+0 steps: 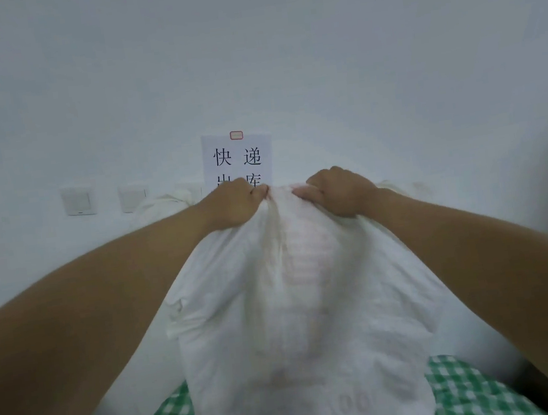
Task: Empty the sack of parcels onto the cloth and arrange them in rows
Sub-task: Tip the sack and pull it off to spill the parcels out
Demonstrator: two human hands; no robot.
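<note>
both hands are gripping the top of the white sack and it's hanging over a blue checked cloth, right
Not quite: the cloth is green and white checked, not blue, as the head view shows. The rest holds: the left hand and right hand both grip the top of the white sack above it.

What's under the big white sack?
A green-and-white checked cloth shows beneath the white sack, which the left hand and right hand grip at the top. The sack covers the cloth's middle; no parcels are visible.
</note>
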